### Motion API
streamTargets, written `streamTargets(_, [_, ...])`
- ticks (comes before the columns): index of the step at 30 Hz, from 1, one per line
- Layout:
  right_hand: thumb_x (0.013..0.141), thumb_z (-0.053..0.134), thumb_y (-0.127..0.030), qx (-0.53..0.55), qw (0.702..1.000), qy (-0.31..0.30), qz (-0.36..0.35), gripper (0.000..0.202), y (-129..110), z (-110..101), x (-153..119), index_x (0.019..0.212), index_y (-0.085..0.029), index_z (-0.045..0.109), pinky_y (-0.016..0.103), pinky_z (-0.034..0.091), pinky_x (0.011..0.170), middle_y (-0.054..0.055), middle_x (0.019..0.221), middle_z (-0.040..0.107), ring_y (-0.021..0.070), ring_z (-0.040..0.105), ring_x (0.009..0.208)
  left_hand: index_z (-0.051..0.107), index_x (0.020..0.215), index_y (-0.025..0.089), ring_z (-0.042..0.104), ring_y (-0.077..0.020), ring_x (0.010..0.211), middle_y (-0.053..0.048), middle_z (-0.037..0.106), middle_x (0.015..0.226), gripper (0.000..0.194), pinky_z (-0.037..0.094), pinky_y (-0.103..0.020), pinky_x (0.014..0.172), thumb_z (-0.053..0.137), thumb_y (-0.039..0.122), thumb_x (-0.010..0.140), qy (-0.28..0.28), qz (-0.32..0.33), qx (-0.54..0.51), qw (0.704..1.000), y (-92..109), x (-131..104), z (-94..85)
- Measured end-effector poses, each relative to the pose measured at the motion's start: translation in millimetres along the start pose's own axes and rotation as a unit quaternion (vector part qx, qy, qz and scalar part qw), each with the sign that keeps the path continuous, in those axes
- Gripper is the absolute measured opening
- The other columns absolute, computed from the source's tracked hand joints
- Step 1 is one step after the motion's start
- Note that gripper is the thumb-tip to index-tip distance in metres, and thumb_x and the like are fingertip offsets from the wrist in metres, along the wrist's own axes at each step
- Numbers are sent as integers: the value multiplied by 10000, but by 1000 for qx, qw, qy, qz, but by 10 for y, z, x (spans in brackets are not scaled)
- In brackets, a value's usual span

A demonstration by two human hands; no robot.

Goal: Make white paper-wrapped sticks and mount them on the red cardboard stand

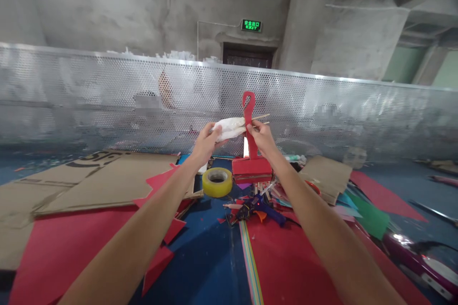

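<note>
A soft-looking white oblong piece point(229, 128) is gripped at its left end by my left hand point(207, 143), thumb on the near side. Two thin wooden sticks point(262, 116) stick out to its right, passing by a red upright point(248, 105) with a hole near its top. My right hand point(264, 139) is closed around that upright, its thumb pressed on the near face; the other fingers are partly hidden near the sticks. Below, the upright stands on a red block-shaped base point(252, 169), so together they form a red stand.
A roll of yellowish tape point(217, 182) sits left of the base. In front lies a blue glue gun point(266, 209) among scraps. Cardboard point(107, 176) and red sheets point(71, 248) cover the left; a purple device point(418, 267) is at right. A perforated metal partition point(200, 90) stands behind.
</note>
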State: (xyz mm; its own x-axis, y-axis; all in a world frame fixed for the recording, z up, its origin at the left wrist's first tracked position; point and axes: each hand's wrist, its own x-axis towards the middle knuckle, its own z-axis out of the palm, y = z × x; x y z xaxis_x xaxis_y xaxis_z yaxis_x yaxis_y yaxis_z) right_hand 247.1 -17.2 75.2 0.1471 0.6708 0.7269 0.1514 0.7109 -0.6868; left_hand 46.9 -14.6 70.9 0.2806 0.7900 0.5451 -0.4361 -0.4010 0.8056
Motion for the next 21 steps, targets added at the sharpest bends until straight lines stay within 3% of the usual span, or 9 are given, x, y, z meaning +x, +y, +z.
streamTargets(4, [736, 722, -442, 21, 999, 47, -11, 357, 50, -83, 61, 998, -208, 658, 324, 533, 754, 9, 840, 684, 160, 624, 733, 457, 1270, 310, 637, -217, 1107, -65, 593, 1292, 506, 549, -420, 932, 704, 417, 841, -14, -25, -24, 999, -116, 27, -99])
streamTargets(7, [735, 714, -450, 45, 994, 100, -8, 379, 89, -123, 98, 1022, -220, 627, 331, 536, 753, -1, 808, 668, 161, 628, 711, 430, 1346, 296, 588, -247, 1207, -123, 513, 1414, 636, 481, -439, 1015, 732, 449, 808, -44, -56, 25, 997, -270, 24, -218])
streamTargets(11, [774, 658, -486, 49, 989, 140, -1, 387, 111, -109, 110, 1062, -243, 568, 335, 538, 746, -1, 821, 658, 178, 646, 758, 412, 1428, 278, 479, -300, 1325, -184, 469, 1446, 827, 422, -490, 1060, 817, 393, 716, -182, -91, 163, 965, -409, -40, -249])
streamTargets(15, [773, 656, -476, 39, 989, 144, -1, 398, 104, -13, 78, 1077, -241, 551, 332, 536, 778, 16, 876, 672, 183, 659, 819, 292, 1506, 252, 593, -288, 1171, -183, 550, 1344, 1044, 497, -470, 968, 860, 350, 636, -264, -85, 229, 933, -437, -116, -157])
streamTargets(18, [752, 681, -464, 45, 990, 136, -2, 400, 102, 58, 49, 1054, -232, 558, 331, 533, 792, 22, 891, 678, 184, 661, 832, 358, 1467, 206, 646, -270, 1030, -163, 603, 1264, 1005, 546, -422, 865, 859, 389, 615, -264, -84, 288, 917, -448, -137, -142])
streamTargets(21, [772, 659, -499, 50, 992, 115, 23, 405, 99, 60, 29, 1067, -243, 551, 324, 537, 748, 15, 878, 679, 178, 661, 797, 552, 1297, 188, 658, -269, 959, -125, 651, 1178, 794, 550, -375, 796, 844, 456, 609, -245, -59, 373, 893, -455, -127, -200])
